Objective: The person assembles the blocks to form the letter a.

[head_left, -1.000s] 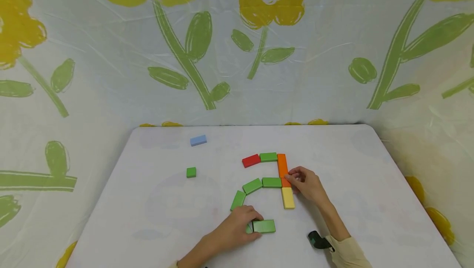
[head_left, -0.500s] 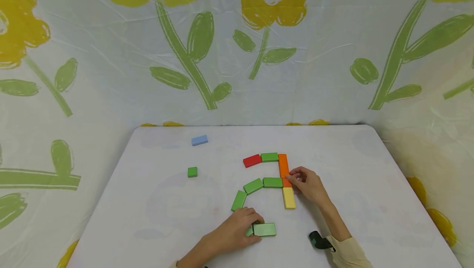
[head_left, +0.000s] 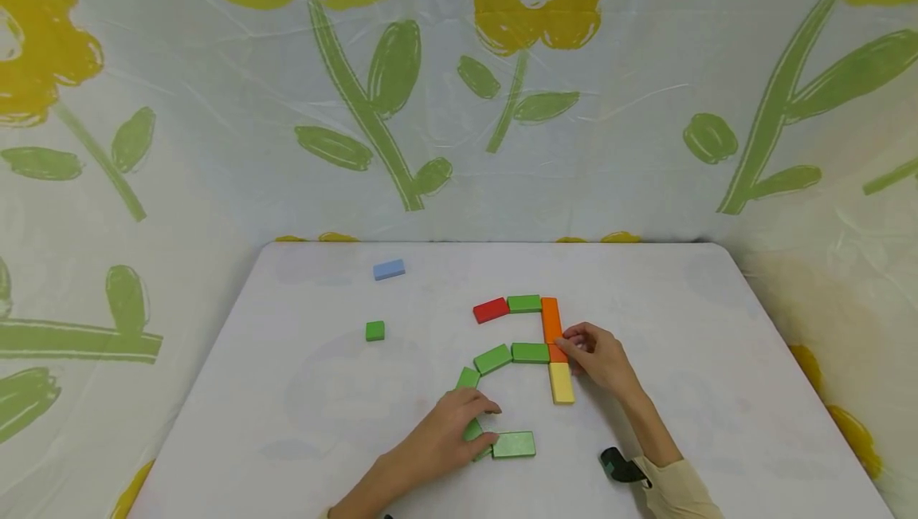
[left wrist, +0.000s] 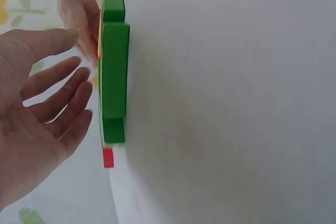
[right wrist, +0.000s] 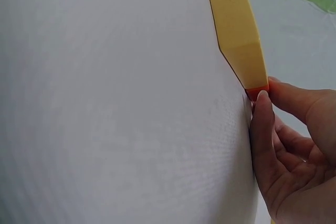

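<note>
In the head view my left hand [head_left: 446, 433] hovers with thumb and fingers apart around a green block [head_left: 472, 429], partly covering it. A pale green block [head_left: 514, 445] lies just right of its thumb. The left wrist view has that hand [left wrist: 42, 93] beside a row of green blocks [left wrist: 115, 72], not gripping them. My right hand [head_left: 604, 361] pinches the short orange block [head_left: 557, 354], between a long orange block [head_left: 551, 318] and a yellow block [head_left: 562, 384]. In the right wrist view, fingertips of the hand [right wrist: 294, 156] touch its orange end [right wrist: 256, 92] beyond the yellow block [right wrist: 239, 30].
Green blocks [head_left: 492, 359] curve left from the orange one. A red block [head_left: 491, 310] and a green block [head_left: 524, 304] extend from the top. A blue block [head_left: 389, 269] and small green block [head_left: 375, 331] lie apart at left on the white table [head_left: 308, 391].
My left hand has lifted off the green blocks, shifting slightly up and left, its fingers spreading and uncovering more green. The pale green block sits slightly nearer than at first. My right hand stays put.
</note>
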`<action>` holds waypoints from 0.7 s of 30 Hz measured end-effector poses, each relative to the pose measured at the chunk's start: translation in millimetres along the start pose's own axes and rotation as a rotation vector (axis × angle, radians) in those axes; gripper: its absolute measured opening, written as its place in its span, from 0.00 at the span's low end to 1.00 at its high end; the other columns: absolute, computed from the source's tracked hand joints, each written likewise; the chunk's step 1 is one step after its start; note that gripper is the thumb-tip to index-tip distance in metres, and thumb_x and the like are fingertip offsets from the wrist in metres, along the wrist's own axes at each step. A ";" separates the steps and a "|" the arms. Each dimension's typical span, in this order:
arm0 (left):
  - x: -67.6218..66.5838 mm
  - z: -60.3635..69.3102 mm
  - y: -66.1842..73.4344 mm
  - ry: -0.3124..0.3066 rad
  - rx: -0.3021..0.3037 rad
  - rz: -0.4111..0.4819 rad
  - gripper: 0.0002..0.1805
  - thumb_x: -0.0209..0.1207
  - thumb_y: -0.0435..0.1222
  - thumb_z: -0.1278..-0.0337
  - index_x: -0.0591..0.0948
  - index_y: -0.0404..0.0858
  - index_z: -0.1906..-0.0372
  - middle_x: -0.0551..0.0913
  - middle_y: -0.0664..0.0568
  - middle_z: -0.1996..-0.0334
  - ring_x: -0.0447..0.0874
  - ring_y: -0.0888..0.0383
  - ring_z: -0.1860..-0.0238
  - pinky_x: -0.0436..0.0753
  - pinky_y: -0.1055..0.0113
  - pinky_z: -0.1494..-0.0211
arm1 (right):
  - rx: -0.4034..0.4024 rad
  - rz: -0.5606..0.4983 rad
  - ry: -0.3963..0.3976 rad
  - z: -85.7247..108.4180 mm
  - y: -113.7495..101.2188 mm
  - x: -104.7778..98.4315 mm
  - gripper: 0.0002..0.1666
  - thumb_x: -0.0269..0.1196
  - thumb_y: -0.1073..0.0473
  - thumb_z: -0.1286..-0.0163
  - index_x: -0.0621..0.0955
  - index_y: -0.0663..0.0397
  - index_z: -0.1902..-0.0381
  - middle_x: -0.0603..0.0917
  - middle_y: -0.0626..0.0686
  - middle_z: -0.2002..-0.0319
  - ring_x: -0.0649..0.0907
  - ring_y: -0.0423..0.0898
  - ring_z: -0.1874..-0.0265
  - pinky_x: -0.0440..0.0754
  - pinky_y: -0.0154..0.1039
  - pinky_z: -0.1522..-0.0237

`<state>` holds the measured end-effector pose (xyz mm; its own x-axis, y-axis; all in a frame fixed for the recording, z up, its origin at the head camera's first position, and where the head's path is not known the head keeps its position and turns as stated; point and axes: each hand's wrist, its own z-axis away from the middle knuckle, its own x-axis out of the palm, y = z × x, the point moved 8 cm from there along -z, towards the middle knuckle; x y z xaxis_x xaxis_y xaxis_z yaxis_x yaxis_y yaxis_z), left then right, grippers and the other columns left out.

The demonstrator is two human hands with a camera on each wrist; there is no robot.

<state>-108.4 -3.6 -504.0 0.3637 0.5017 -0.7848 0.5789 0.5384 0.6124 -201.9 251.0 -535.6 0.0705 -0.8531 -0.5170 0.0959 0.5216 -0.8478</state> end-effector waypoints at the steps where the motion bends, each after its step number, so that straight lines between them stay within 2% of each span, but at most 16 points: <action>1: -2.1 1.3 -1.9 0.009 -0.010 -0.001 0.16 0.69 0.41 0.35 0.84 0.44 0.45 0.81 0.59 0.50 0.75 0.64 0.48 0.78 0.69 0.42 | 0.000 -0.002 0.000 -0.1 0.6 -0.2 0.20 0.69 0.54 0.29 0.81 0.65 0.50 0.82 0.55 0.65 0.80 0.46 0.75 0.83 0.35 0.74; 4: -6.8 5.8 -5.2 0.013 -0.014 0.007 0.17 0.70 0.41 0.37 0.84 0.44 0.45 0.79 0.59 0.49 0.74 0.64 0.48 0.78 0.70 0.43 | -0.001 -0.009 -0.002 0.4 1.3 -0.5 0.20 0.69 0.54 0.28 0.81 0.66 0.49 0.83 0.55 0.65 0.80 0.46 0.75 0.83 0.35 0.73; 8: -8.0 12.0 -6.6 -0.014 0.015 0.020 0.18 0.72 0.41 0.39 0.84 0.44 0.45 0.76 0.60 0.48 0.74 0.64 0.47 0.78 0.71 0.43 | 0.003 -0.004 0.000 0.7 1.4 -1.2 0.21 0.69 0.53 0.28 0.81 0.66 0.49 0.83 0.55 0.64 0.80 0.46 0.75 0.82 0.35 0.74; 15: -1.0 15.6 -5.3 -0.089 0.052 0.021 0.21 0.73 0.45 0.41 0.85 0.49 0.43 0.74 0.60 0.45 0.73 0.64 0.46 0.77 0.72 0.41 | 0.007 0.005 0.007 0.7 -0.4 -1.3 0.21 0.69 0.53 0.28 0.81 0.65 0.49 0.82 0.54 0.65 0.79 0.46 0.75 0.82 0.34 0.74; 21: 4.2 13.8 -2.4 -0.102 0.099 0.002 0.21 0.73 0.45 0.41 0.85 0.48 0.43 0.76 0.58 0.47 0.73 0.63 0.45 0.77 0.75 0.42 | 0.003 0.020 0.007 1.1 -0.4 -0.6 0.20 0.69 0.54 0.29 0.81 0.65 0.51 0.81 0.54 0.66 0.79 0.46 0.75 0.81 0.34 0.75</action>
<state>-98.3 -12.1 -510.2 0.4344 0.4285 -0.7923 0.6452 0.4658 0.6056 -200.9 251.3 -534.8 0.0651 -0.8426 -0.5346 0.0972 0.5385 -0.8370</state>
